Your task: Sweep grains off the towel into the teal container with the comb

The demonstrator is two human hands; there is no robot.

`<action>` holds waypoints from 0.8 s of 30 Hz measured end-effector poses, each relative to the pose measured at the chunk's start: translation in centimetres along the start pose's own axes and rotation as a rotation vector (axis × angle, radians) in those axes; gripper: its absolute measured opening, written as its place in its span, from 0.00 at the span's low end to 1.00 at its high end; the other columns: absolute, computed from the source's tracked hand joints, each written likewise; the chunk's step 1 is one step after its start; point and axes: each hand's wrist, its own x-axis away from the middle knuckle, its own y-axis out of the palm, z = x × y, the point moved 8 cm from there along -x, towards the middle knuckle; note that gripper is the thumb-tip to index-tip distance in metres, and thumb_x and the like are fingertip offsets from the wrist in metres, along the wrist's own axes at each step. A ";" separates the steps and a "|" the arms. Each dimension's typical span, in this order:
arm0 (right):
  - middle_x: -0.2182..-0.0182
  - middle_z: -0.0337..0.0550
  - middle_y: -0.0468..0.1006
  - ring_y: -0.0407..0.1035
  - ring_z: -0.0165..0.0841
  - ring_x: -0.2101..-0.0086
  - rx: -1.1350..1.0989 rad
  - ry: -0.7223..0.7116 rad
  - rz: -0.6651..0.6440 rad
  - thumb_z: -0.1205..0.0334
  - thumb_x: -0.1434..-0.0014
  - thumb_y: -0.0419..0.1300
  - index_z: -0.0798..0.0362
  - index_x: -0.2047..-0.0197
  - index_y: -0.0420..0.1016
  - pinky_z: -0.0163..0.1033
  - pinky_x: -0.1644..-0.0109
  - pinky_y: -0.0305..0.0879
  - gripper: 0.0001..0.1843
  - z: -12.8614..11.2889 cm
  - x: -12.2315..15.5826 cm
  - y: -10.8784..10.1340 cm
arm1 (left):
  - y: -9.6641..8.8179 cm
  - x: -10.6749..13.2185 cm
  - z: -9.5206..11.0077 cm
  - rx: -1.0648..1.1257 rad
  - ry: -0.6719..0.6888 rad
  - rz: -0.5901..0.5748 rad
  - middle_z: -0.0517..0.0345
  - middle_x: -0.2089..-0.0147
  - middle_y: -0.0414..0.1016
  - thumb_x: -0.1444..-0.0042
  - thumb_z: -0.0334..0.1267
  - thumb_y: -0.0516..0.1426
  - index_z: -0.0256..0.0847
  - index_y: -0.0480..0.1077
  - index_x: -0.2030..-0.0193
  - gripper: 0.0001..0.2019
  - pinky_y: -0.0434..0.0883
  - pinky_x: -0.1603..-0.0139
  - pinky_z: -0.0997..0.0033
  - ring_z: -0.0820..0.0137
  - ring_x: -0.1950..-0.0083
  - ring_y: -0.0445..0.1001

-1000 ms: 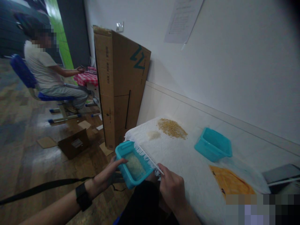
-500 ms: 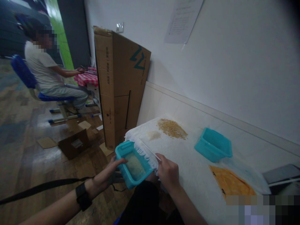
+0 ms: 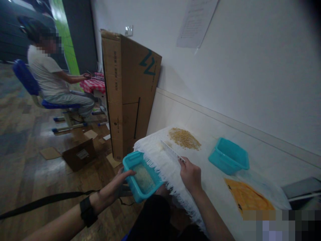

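Turquoise tub (image 3: 140, 177) of white grains, clamped in the left hand (image 3: 114, 189) at the surface edge; right hand (image 3: 191, 174) pinches a flat strip (image 3: 172, 152); best kept flat and low

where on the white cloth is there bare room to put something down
Bare cloth lies between the right hand, the yellow grain pile and the empty teal tub. The near left edge is crowded: the left hand holds a teal tub of rice there. An orange bag fills the right.

A pixelated patch (image 3: 281, 224) hides the table's near right corner.
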 end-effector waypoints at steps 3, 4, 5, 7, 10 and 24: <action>0.77 0.46 0.83 0.75 0.32 0.79 0.013 -0.020 -0.036 0.62 0.27 0.47 0.56 0.59 0.83 0.33 0.73 0.58 0.22 0.3 0.3 0.7 | 0.0 0.0 0.1 0.005 0.024 -0.004 0.56 0.53 0.74 0.48 0.58 0.65 0.55 0.53 0.34 0.39 0.78 0.55 0.55 0.58 0.60 0.81; 0.77 0.46 0.83 0.75 0.32 0.79 0.008 -0.025 -0.046 0.62 0.28 0.47 0.55 0.59 0.83 0.33 0.73 0.59 0.22 0.2 0.6 0.8 | -0.1 -0.1 0.1 0.006 0.027 -0.008 0.55 0.53 0.74 0.48 0.58 0.65 0.55 0.53 0.34 0.39 0.78 0.55 0.55 0.58 0.60 0.81; 0.76 0.46 0.83 0.76 0.33 0.78 0.001 -0.027 -0.054 0.62 0.28 0.48 0.55 0.58 0.83 0.33 0.72 0.60 0.21 0.1 0.9 0.8 | -0.1 -0.1 0.1 0.007 0.029 -0.010 0.55 0.52 0.75 0.48 0.58 0.65 0.55 0.54 0.34 0.39 0.78 0.55 0.55 0.58 0.59 0.81; 0.75 0.46 0.84 0.77 0.33 0.77 -0.015 -0.038 -0.066 0.63 0.29 0.48 0.55 0.57 0.83 0.33 0.71 0.61 0.20 -0.3 1.4 0.7 | -0.3 -0.2 0.0 0.008 0.029 -0.004 0.55 0.52 0.75 0.49 0.58 0.66 0.55 0.54 0.34 0.39 0.78 0.55 0.55 0.57 0.59 0.82; 0.75 0.45 0.84 0.77 0.33 0.77 -0.047 -0.067 -0.066 0.65 0.29 0.49 0.55 0.57 0.83 0.33 0.70 0.63 0.19 -1.0 2.1 0.1 | -0.5 -0.5 -0.2 0.003 0.021 0.016 0.55 0.53 0.74 0.50 0.59 0.66 0.56 0.53 0.34 0.40 0.78 0.57 0.56 0.57 0.60 0.81; 0.76 0.46 0.83 0.77 0.33 0.78 -0.065 -0.023 0.004 0.62 0.27 0.48 0.55 0.58 0.83 0.32 0.72 0.62 0.21 -2.2 0.9 -0.2 | 0.2 0.2 0.1 -0.007 -0.002 -0.019 0.57 0.53 0.75 0.50 0.60 0.65 0.57 0.53 0.35 0.40 0.77 0.54 0.58 0.60 0.58 0.81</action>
